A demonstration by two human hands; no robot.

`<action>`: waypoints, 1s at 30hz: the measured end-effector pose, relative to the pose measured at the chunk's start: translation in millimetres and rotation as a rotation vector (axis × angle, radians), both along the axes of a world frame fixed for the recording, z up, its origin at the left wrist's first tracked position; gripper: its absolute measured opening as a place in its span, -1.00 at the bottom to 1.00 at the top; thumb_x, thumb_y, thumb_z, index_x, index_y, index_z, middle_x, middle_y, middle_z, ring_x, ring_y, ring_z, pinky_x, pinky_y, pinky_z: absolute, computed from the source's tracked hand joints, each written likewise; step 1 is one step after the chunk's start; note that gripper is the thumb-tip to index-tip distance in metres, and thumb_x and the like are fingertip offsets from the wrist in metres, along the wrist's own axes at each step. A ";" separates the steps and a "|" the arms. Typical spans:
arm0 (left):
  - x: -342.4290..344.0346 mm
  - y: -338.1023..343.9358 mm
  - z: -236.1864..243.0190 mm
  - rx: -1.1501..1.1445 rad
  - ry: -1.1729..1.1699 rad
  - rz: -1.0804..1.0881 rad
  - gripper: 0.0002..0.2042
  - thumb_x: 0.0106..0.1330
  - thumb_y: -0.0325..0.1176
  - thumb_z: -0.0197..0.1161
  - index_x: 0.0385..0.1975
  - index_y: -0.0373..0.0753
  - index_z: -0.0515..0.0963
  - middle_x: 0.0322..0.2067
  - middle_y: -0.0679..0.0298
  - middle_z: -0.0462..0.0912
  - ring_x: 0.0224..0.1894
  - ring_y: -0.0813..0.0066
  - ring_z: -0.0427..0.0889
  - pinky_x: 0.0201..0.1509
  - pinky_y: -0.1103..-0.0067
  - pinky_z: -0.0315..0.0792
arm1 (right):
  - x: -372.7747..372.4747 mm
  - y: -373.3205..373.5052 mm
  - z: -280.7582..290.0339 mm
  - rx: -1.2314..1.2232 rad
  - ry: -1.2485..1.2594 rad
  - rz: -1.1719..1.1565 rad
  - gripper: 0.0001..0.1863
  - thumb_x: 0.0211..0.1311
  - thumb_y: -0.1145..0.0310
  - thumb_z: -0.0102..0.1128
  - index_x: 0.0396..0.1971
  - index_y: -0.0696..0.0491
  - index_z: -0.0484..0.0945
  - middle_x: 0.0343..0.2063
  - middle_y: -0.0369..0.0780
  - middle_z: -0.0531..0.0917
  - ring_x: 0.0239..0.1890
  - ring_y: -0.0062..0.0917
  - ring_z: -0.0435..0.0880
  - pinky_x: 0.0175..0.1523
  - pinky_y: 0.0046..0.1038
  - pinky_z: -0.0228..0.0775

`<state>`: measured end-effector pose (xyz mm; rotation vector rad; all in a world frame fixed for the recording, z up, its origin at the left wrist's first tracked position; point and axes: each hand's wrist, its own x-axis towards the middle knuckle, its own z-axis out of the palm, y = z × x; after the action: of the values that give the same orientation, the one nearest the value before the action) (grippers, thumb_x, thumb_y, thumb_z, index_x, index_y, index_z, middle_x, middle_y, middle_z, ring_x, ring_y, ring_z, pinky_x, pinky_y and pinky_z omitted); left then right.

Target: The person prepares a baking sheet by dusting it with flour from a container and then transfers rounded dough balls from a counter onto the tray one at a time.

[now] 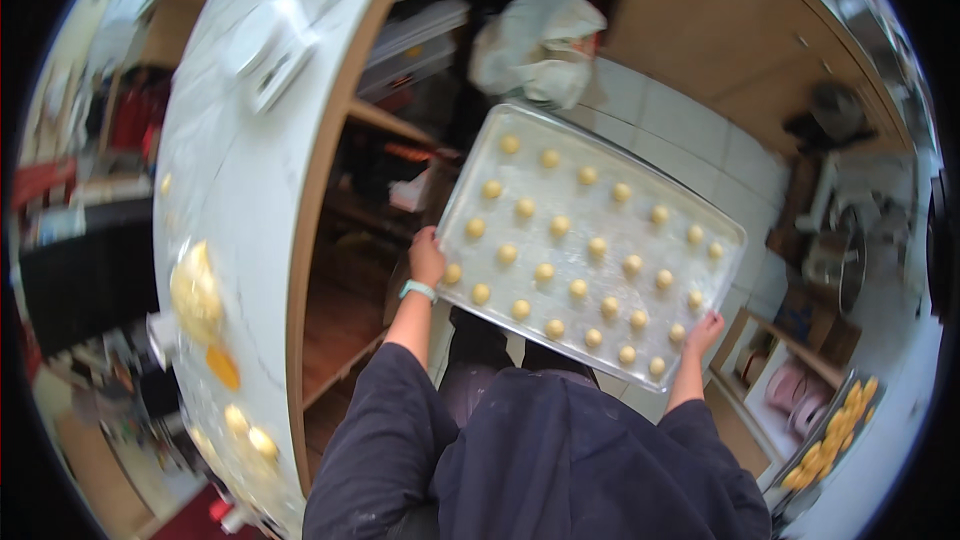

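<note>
A large metal baking tray [590, 132] with several rows of pale yellow dough balls [560, 226] is held out in front of my body. My left hand [427, 258] grips its left edge, a pale band on that wrist, and my right hand [702, 334] grips the lower right edge; both thumbs or fingers show at the rim. To my left, the marble-patterned counter [230, 180] carries a wrapped lump of dough [195, 295], an orange flat piece [222, 368], more small dough pieces [262, 441] and a white scale-like device [268, 52].
An open wooden cabinet [335, 320] is under the counter. Ahead are a white plastic bag [535, 45], tiled floor [685, 125] and wooden doors [730, 30]. At right stand metal bowls [840, 260], a low shelf with pink items [795, 390], and a tray of yellow pastries [835, 430].
</note>
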<state>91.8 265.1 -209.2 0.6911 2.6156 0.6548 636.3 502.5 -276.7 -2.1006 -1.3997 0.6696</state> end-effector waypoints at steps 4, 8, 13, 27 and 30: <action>-8.4 -26.0 -2.3 0.103 -0.039 0.072 -0.85 0.20 -0.55 0.11 -0.24 -0.35 0.49 -0.29 -0.02 0.57 -0.17 -0.04 0.54 -0.07 0.24 0.41 | -19.8 0.8 27.5 0.100 -0.031 0.065 -0.62 0.45 0.19 -0.08 -0.10 0.26 0.44 -0.15 -0.05 0.55 -0.09 -0.32 0.51 0.11 -0.35 0.29; -7.3 -60.3 16.4 0.145 -0.084 0.172 -0.86 0.22 -0.43 0.17 -0.29 -0.36 0.48 -0.34 0.00 0.55 -0.23 0.00 0.54 -0.11 0.26 0.41 | -29.7 -2.3 61.1 0.109 -0.023 0.093 -0.57 0.46 0.12 -0.09 -0.10 0.26 0.44 -0.16 -0.05 0.57 -0.10 -0.33 0.52 0.08 -0.36 0.31; -1.3 -123.0 30.0 0.127 -0.093 0.200 -0.71 0.25 -0.21 0.25 -0.34 -0.37 0.52 -0.39 0.00 0.59 -0.31 0.11 0.59 -0.21 0.35 0.45 | -31.9 -23.2 76.2 0.132 -0.035 0.196 -0.57 0.44 0.07 -0.02 -0.15 0.22 0.46 -0.24 -0.14 0.58 -0.20 -0.46 0.51 -0.01 -0.46 0.34; 76.0 -331.1 98.1 0.097 -0.091 0.239 -0.65 0.24 -0.18 0.19 -0.63 -0.37 0.51 -0.57 -0.07 0.57 -0.44 -0.07 0.57 -0.35 0.21 0.42 | 4.5 -159.9 101.6 -0.029 0.149 0.238 -0.57 0.43 0.09 -0.04 -0.14 0.22 0.47 -0.23 -0.16 0.59 -0.20 -0.48 0.53 -0.02 -0.44 0.37; 82.9 -382.3 97.1 0.064 -0.119 0.308 -0.65 0.23 -0.18 0.20 -0.64 -0.36 0.51 -0.58 -0.06 0.57 -0.45 -0.05 0.57 -0.36 0.22 0.42 | -1.2 -193.0 114.1 0.002 0.112 0.277 -0.61 0.43 0.10 -0.04 -0.20 0.20 0.46 -0.30 -0.21 0.58 -0.24 -0.52 0.50 -0.05 -0.46 0.36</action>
<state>174.7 -117.2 -112.1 0.2564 2.6215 0.8428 635.1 309.5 -162.6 -1.8531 -1.6409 0.8783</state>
